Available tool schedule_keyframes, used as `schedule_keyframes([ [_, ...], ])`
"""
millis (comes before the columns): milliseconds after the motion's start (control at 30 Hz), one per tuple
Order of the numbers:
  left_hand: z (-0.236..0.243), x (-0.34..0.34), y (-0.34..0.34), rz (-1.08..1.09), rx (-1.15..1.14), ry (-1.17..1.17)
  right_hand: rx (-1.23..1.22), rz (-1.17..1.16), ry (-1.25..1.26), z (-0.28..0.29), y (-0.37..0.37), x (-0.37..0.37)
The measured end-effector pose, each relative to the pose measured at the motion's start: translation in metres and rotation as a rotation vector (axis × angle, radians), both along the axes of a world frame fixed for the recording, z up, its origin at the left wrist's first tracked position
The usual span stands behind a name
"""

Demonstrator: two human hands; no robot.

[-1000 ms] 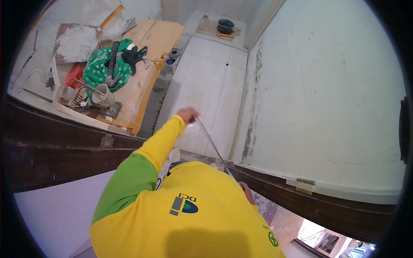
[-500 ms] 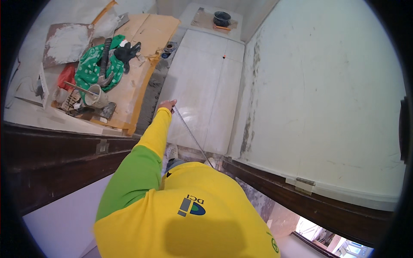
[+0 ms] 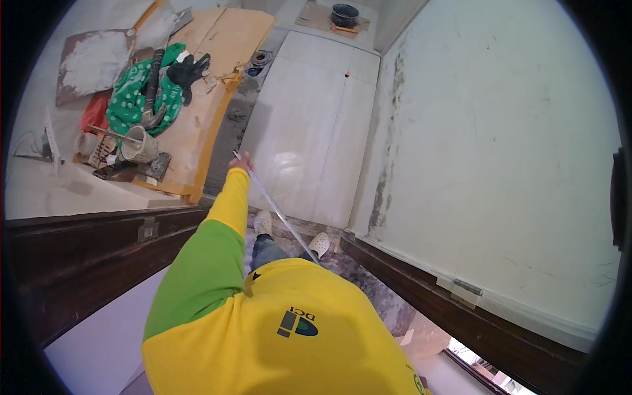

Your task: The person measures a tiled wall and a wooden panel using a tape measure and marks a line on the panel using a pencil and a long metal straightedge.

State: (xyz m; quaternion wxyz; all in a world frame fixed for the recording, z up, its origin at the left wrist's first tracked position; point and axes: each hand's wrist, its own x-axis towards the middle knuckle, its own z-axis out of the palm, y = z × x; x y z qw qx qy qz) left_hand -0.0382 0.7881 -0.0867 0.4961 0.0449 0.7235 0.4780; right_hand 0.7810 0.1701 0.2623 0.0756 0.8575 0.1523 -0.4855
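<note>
My left hand is closed on the end of a long pale strip that looks like a measuring tape. A short tip of it sticks out beyond my fingers. The tape slants down to the right and disappears behind my yellow shirt. Below my hand lie large pale floor tiles, with the strip of grey mortar close on its left. My right hand is out of sight.
On the left, cardboard carries a hammer, a green dotted cloth, black gloves and a bucket. A black basin stands at the far end. A wall borders the right; dark door frame pieces flank me.
My left hand has moved left and slightly down, off the tile's edge, with the tape. The view has shifted, and my white clogs show more fully.
</note>
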Motion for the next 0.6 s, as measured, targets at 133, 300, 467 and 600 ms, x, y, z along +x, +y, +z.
schedule_keyframes([
  [133, -0.002, 0.088, -0.061, -0.35, -0.137, -0.068, -0.109, 0.131, 0.044, -0.06, 0.043, -0.024],
  [300, 0.006, 0.192, -0.15, -0.626, -0.328, -0.013, 0.18, 0.586, 0.15, -0.162, 0.114, -0.088],
  [467, 0.019, 0.201, -0.176, -0.584, -0.377, -0.182, 0.292, 0.798, 0.228, -0.197, 0.191, -0.157],
  [600, 0.017, 0.155, -0.165, -0.519, -0.403, -0.178, 0.38, 0.995, 0.299, -0.224, 0.232, -0.194],
])
